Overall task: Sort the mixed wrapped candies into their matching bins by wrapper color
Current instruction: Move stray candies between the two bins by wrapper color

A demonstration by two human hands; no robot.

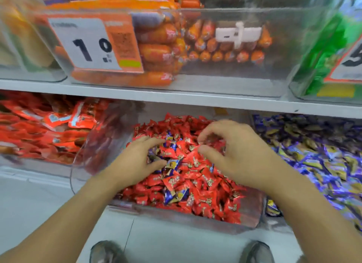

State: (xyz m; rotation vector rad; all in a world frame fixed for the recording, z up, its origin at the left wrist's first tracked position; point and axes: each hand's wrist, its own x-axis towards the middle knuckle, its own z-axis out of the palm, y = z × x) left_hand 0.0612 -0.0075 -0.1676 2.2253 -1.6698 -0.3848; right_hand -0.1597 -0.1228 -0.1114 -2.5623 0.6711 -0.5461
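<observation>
A clear bin [248, 210] in the middle of the lower shelf is full of red wrapped candies [197, 176] with a few blue wrapped candies [172, 165] mixed in. My left hand [135, 163] lies on the left part of the pile, thumb and fingers curled round some blue candies. My right hand [235, 153] hovers over the pile's right part with its fingers hooked downward and the thumb apart from them; I see nothing held in it. To the right stands a bin of blue and purple candies [323, 157].
A bin of larger red packets [39, 129] sits at the left. A white shelf edge [176, 98] runs overhead, carrying a bin of orange packets [156, 47] with a price tag [86, 43] and a bin of green packets [333, 47]. My shoes [107, 251] show below.
</observation>
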